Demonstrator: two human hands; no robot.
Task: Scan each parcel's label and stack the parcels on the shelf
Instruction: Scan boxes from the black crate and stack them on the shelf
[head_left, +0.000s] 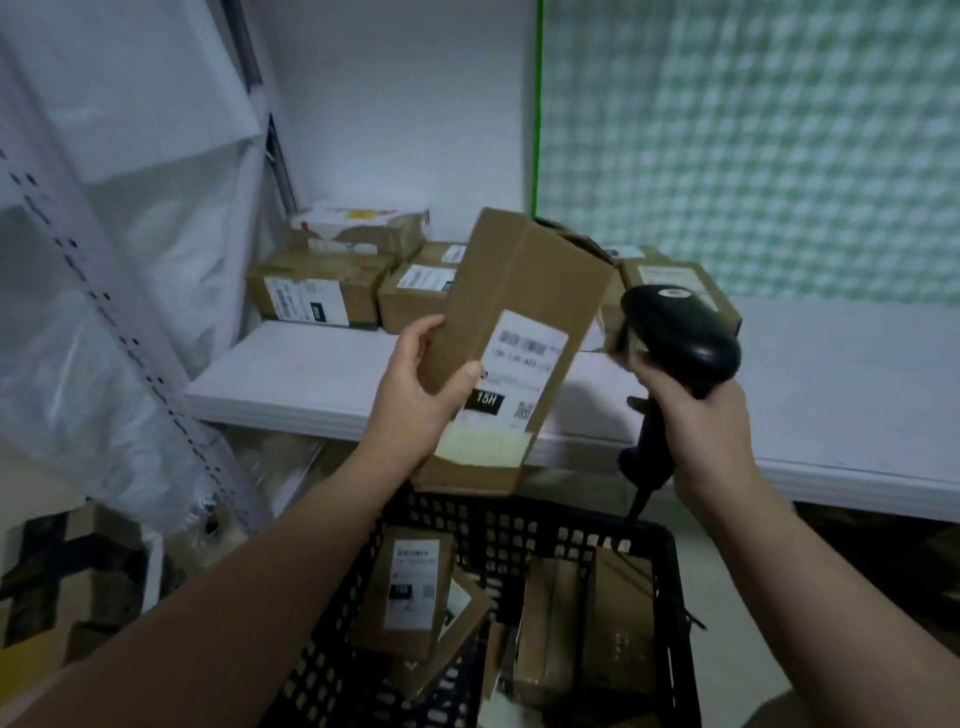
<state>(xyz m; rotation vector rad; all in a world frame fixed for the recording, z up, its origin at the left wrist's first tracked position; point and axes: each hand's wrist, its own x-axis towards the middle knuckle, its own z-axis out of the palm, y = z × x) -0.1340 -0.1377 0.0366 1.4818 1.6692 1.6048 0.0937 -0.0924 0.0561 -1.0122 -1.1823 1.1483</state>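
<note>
The left hand (415, 387) grips a parcel (511, 332), label (511, 376) facing near. The right hand (696, 421), just right of it, grips a scanner (680, 332)

My left hand (415, 387) grips the parcel (519, 275) at frame centre, thumb on its front; my right hand (698, 423) curls round the scanner (685, 327) by its handle.

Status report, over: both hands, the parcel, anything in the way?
Left hand grips cardboard parcel, label showing. Right hand grips black scanner beside it. Nothing between scanner and label.
</note>
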